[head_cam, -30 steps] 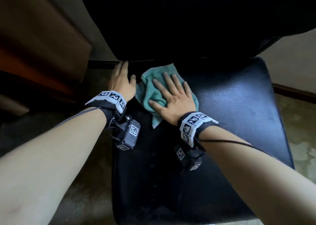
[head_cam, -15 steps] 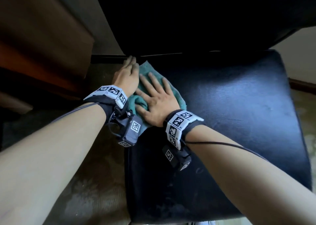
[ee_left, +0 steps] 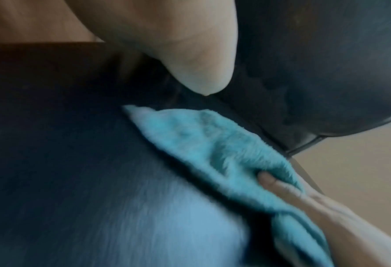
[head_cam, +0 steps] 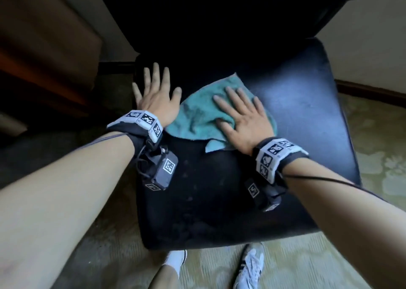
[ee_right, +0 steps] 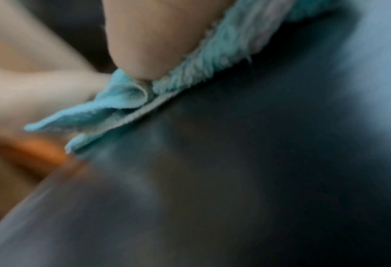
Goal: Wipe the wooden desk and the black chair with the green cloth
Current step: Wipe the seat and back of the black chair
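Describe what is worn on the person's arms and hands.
Both forearms are bare, no sleeves or gloves. Each wrist carries a black strap with white blocks printed with black square markers, left hand and right hand alike. A dark camera box hangs below each; thin black cables trail back.

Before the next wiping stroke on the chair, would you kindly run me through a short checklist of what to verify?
1. Right hand flat on the cloth: ok, straight fingers press it down.
2. Cloth in contact with the seat: ok, though one corner is folded at the near edge.
3. Left hand steadying the chair: ok, flat on the seat's left rear, beside the cloth.
4. Path to the right free: ok, bare seat surface there.
5. Front of the seat wiped: cannot tell, it is dark and looks speckled.
6. Desk wiped: cannot tell, only a blurred brown edge shows.
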{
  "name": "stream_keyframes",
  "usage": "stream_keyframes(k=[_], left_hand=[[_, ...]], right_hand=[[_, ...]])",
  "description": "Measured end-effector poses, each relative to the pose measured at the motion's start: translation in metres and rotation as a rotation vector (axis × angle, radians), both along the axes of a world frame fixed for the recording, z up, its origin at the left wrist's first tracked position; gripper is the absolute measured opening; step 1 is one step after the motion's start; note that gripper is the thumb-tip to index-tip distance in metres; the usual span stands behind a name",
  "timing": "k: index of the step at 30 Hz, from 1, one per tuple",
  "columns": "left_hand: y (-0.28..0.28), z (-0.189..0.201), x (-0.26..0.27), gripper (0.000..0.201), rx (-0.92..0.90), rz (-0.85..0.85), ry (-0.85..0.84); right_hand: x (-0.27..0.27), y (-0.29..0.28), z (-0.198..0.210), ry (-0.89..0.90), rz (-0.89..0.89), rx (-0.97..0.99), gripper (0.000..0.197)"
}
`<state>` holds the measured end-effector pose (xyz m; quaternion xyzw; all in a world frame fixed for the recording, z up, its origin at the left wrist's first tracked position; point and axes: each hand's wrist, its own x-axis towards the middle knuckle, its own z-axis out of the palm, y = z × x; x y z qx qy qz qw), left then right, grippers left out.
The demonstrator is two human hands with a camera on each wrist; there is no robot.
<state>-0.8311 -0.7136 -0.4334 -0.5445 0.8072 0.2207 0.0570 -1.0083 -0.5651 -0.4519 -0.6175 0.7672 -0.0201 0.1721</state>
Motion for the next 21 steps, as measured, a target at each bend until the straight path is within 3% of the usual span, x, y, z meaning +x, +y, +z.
stream_keyframes(k=[2,5,7,9,11,13,16,21], left_hand=[[0.019,-0.002,0.002,0.059,-0.002,0.015,0.013],[0.036,-0.003,0.012,0.057,0.041,0.125,0.051],[0.048,-0.002,0.023,0.056,0.031,0.175,0.069],[0.06,0.0,0.036,0.053,0.036,0.206,0.07],[0.077,0.001,0.046,0.051,0.083,0.212,0.051],[0.094,0.001,0.053,0.051,0.104,0.177,0.015],[0.107,-0.001,0.049,0.053,0.134,0.153,0.029],[0.117,-0.007,0.046,0.054,0.119,0.183,0.049]], right_hand=[[-0.011,0.008,0.001,-0.011,-0.119,0.04,0.059],[0.031,0.007,0.001,-0.055,-0.27,0.027,0.061],[0.083,0.012,0.001,-0.066,-0.145,0.017,0.06],[0.125,0.027,0.002,-0.051,0.102,0.035,0.059],[0.132,0.048,0.002,-0.044,0.251,0.042,0.057],[0.108,0.065,0.0,-0.061,0.288,0.021,0.055],[0.04,0.099,0.0,-0.02,0.09,-0.002,0.059],[-0.059,0.156,0.005,0.069,-0.49,0.036,0.064]])
